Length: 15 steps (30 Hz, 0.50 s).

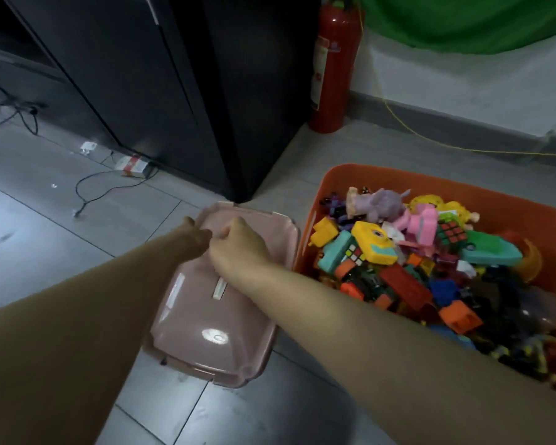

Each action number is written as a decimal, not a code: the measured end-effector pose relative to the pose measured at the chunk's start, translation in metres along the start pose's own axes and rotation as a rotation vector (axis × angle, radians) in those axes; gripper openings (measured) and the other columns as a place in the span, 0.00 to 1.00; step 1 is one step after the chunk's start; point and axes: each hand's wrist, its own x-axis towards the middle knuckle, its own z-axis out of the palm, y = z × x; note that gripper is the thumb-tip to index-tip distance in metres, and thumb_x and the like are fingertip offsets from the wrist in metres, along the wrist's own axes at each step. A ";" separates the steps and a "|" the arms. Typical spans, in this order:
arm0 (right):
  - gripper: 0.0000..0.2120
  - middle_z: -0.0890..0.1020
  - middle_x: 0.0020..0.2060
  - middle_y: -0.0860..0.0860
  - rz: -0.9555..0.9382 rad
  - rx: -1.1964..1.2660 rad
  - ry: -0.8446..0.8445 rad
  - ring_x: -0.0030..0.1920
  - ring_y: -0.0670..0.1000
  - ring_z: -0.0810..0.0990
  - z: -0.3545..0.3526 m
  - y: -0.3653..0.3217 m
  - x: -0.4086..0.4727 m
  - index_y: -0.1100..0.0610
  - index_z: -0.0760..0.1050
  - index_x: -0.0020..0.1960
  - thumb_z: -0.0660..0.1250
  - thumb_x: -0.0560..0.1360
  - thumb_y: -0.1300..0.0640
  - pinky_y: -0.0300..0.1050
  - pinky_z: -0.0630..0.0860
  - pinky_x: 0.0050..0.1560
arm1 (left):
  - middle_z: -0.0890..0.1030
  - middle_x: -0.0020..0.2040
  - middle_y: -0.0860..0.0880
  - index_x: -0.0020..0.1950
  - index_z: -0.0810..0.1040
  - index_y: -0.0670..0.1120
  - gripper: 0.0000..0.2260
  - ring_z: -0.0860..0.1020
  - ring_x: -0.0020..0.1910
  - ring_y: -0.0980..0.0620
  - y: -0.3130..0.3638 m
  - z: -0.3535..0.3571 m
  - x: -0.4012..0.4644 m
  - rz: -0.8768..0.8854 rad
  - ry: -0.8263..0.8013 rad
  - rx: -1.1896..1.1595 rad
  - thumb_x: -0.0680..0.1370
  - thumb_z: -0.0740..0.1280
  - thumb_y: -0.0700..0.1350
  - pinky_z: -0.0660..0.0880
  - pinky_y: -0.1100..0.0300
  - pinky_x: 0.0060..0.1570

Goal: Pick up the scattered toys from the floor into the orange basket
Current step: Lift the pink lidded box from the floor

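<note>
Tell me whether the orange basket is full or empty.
Full. The orange basket is heaped with toys: blocks, puzzle cubes and a purple plush piled near its rim.

Rectangular orange plastic basket (326, 200) with rounded corners, upright on grey tiled floor at right, heaped with a jumble of colourful plastic toys (398, 268): building blocks, puzzle cubes, a lilac plush animal (382, 202) at the far end.

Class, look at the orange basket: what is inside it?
The orange basket holds heaped toys: a purple plush toy, a puzzle cube, coloured blocks. The heap covers its bottom.
</note>
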 end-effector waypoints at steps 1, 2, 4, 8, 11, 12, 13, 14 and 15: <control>0.18 0.75 0.62 0.56 0.070 -0.002 -0.006 0.52 0.55 0.75 0.014 0.008 0.007 0.56 0.67 0.68 0.58 0.80 0.51 0.44 0.69 0.42 | 0.68 0.71 0.36 0.76 0.58 0.42 0.27 0.69 0.67 0.36 -0.009 0.006 0.003 -0.036 -0.017 -0.027 0.79 0.62 0.47 0.67 0.45 0.67; 0.20 0.73 0.64 0.57 0.143 -0.013 -0.001 0.58 0.58 0.74 0.025 0.017 0.013 0.57 0.65 0.69 0.58 0.79 0.50 0.46 0.71 0.48 | 0.67 0.72 0.35 0.77 0.57 0.41 0.29 0.68 0.69 0.37 -0.017 0.012 0.008 -0.074 -0.023 -0.067 0.79 0.62 0.48 0.65 0.45 0.69; 0.24 0.66 0.69 0.61 0.287 -0.050 0.063 0.68 0.62 0.67 0.040 0.038 0.025 0.58 0.61 0.72 0.57 0.79 0.50 0.52 0.69 0.63 | 0.64 0.74 0.35 0.78 0.54 0.40 0.31 0.64 0.72 0.38 -0.030 0.026 0.016 -0.131 -0.041 -0.139 0.80 0.63 0.46 0.61 0.49 0.71; 0.33 0.51 0.76 0.63 0.530 -0.156 0.218 0.76 0.64 0.52 0.042 0.071 0.040 0.57 0.45 0.79 0.54 0.80 0.48 0.57 0.54 0.74 | 0.63 0.74 0.35 0.78 0.55 0.39 0.36 0.65 0.72 0.36 -0.052 0.045 0.026 -0.208 -0.056 -0.143 0.76 0.68 0.48 0.62 0.45 0.71; 0.32 0.51 0.78 0.59 0.624 -0.166 0.232 0.77 0.63 0.52 0.043 0.086 0.054 0.61 0.46 0.79 0.52 0.81 0.49 0.56 0.53 0.76 | 0.63 0.74 0.37 0.78 0.57 0.41 0.44 0.64 0.72 0.37 -0.081 0.063 0.045 -0.254 -0.102 -0.060 0.70 0.72 0.57 0.61 0.45 0.72; 0.31 0.52 0.78 0.59 0.639 -0.157 0.223 0.77 0.63 0.53 0.043 0.088 0.056 0.61 0.48 0.78 0.51 0.80 0.50 0.56 0.54 0.75 | 0.64 0.73 0.37 0.77 0.60 0.41 0.45 0.65 0.71 0.38 -0.085 0.066 0.046 -0.276 -0.095 -0.058 0.66 0.72 0.60 0.61 0.45 0.71; 0.29 0.52 0.78 0.59 0.639 -0.146 0.215 0.77 0.63 0.53 0.044 0.087 0.056 0.61 0.50 0.78 0.50 0.81 0.51 0.57 0.54 0.75 | 0.65 0.71 0.36 0.74 0.63 0.41 0.41 0.67 0.69 0.37 -0.088 0.069 0.048 -0.314 -0.046 -0.098 0.66 0.71 0.58 0.63 0.45 0.70; 0.29 0.53 0.78 0.60 0.634 -0.127 0.217 0.77 0.63 0.53 0.044 0.087 0.057 0.60 0.50 0.78 0.51 0.81 0.52 0.57 0.54 0.75 | 0.66 0.69 0.36 0.70 0.65 0.41 0.34 0.69 0.66 0.37 -0.088 0.068 0.047 -0.340 0.020 -0.155 0.70 0.70 0.54 0.66 0.47 0.67; 0.29 0.56 0.77 0.60 0.644 -0.074 0.257 0.76 0.63 0.55 0.045 0.086 0.058 0.59 0.51 0.78 0.54 0.80 0.52 0.57 0.55 0.75 | 0.67 0.67 0.36 0.67 0.66 0.42 0.27 0.71 0.63 0.36 -0.088 0.066 0.048 -0.358 0.079 -0.186 0.72 0.69 0.51 0.69 0.47 0.65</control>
